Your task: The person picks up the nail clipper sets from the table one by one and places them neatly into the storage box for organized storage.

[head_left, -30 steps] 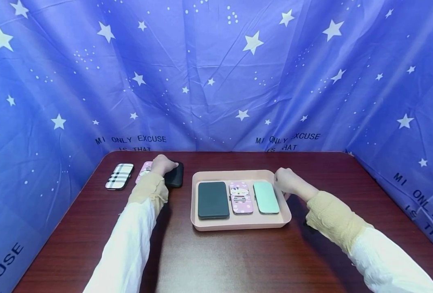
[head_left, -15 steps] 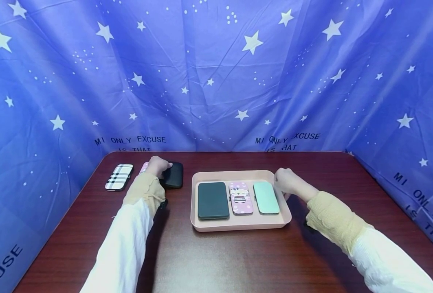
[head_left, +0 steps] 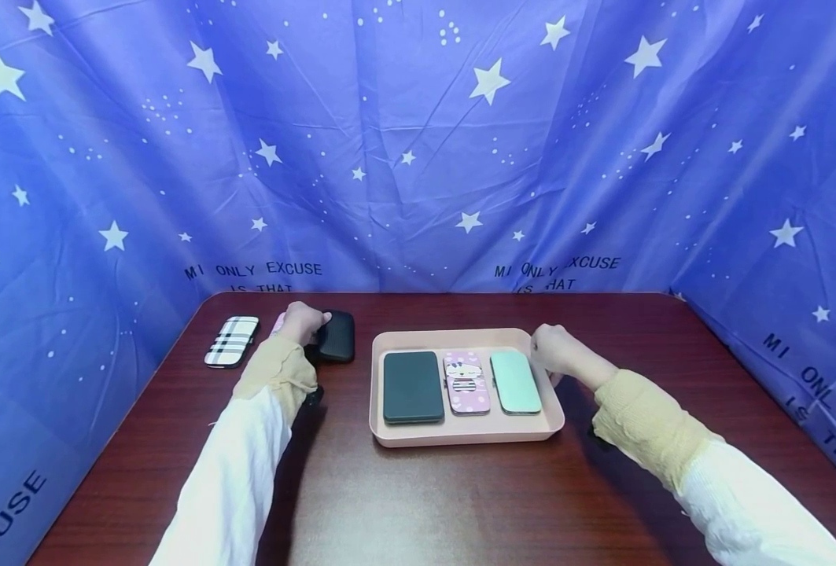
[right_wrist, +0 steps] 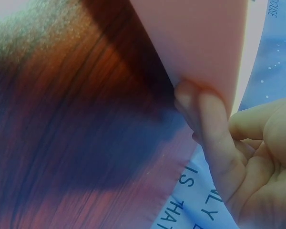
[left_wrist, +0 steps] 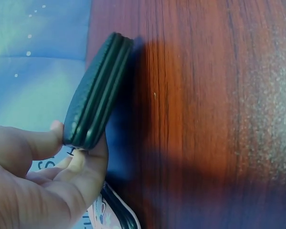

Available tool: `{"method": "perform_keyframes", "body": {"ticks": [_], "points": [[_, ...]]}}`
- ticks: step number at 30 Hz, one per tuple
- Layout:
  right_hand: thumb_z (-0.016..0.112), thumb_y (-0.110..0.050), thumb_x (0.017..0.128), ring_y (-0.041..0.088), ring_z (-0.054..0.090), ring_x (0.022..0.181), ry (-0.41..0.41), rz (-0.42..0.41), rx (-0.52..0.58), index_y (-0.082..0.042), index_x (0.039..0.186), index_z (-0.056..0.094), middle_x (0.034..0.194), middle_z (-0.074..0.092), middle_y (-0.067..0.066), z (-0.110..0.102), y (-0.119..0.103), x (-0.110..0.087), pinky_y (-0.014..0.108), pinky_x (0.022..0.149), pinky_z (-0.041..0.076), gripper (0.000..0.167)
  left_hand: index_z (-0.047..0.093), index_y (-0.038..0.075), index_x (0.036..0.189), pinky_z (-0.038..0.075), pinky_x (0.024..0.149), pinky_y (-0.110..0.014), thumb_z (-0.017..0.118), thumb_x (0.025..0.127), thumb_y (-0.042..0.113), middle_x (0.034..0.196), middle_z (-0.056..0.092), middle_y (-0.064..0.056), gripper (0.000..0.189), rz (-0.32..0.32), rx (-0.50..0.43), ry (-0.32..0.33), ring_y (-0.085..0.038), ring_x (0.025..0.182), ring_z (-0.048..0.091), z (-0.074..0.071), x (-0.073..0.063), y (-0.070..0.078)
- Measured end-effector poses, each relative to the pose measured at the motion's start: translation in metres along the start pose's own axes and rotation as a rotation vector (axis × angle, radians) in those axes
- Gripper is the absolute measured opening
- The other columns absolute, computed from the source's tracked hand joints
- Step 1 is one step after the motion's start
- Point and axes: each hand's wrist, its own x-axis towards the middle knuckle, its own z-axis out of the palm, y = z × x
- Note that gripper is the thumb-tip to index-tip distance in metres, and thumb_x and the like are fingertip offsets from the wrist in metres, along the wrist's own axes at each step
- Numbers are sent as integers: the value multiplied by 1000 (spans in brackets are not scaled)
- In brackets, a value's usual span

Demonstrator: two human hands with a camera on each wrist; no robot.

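Note:
In the head view my left hand (head_left: 303,322) is at the back left, holding a slim black case (head_left: 336,336) by its left side. From the left wrist, the thumb and fingers (left_wrist: 88,174) pinch one edge of the black case (left_wrist: 97,93), and its ridged side faces the camera. A pink patterned case (head_left: 278,322) lies mostly hidden behind the left hand. My right hand (head_left: 554,350) grips the right wall of a pale pink tray (head_left: 460,437). Close up, its fingers (right_wrist: 214,114) press the outside of the tray wall (right_wrist: 200,43), with the thumb at the rim.
Inside the tray lie a dark green case (head_left: 413,387), a pink cat-print case (head_left: 466,384) and a mint green case (head_left: 515,382), side by side. A plaid case (head_left: 231,341) is at the table's far left. Starry blue cloth (head_left: 418,189) hangs behind the wooden table (head_left: 418,503).
My left hand has shifted slightly left, uncovering more of the black case and covering more of the pink one beside it. The right hand and tray stay put.

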Motion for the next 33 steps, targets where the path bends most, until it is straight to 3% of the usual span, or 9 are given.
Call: {"method": "perform_keyframes", "body": {"ticks": [4,12,17,20,25,33], "points": [[38,0,91,14,61,41,0,0,3,-4,64,56,53,57,6,1,0,0,28,43,52,33,43,-14,124,52,85,-44,60,89,4,98,52,-15,42,16,-83,-39,-22,74,60,-5,-14,3],[38,1,91,14,61,42,-4,-4,13,-3,66,58,54,57,6,2,0,0,28,43,52,32,37,-14,129,48,94,-43,55,92,5,98,45,-12,45,32,-206,-82,-19,82,56,-10,-14,-1],[39,1,90,14,61,41,-4,-5,10,-3,65,57,53,56,6,2,0,0,28,43,52,31,42,-5,116,54,77,-30,56,93,6,82,43,-4,30,-8,-264,-99,-9,64,51,-13,-14,1],[39,2,90,15,62,42,-9,0,11,-2,66,58,54,56,7,2,1,1,28,43,52,31,39,-3,123,53,66,-24,56,93,9,84,47,-4,36,-31,-286,-120,-8,59,55,-15,-17,4],[39,2,90,15,62,43,-11,5,13,-2,67,59,55,58,7,1,2,2,29,44,53,31,35,-3,133,52,64,-21,57,94,16,89,52,-4,49,-40,-287,-143,-8,57,60,-18,-20,10],[39,2,91,15,62,42,-8,-7,8,-1,69,60,55,59,7,0,1,1,29,43,52,30,39,-6,129,53,59,-19,57,94,10,71,57,2,43,3,-348,-186,-7,59,58,-20,-24,22]]}}
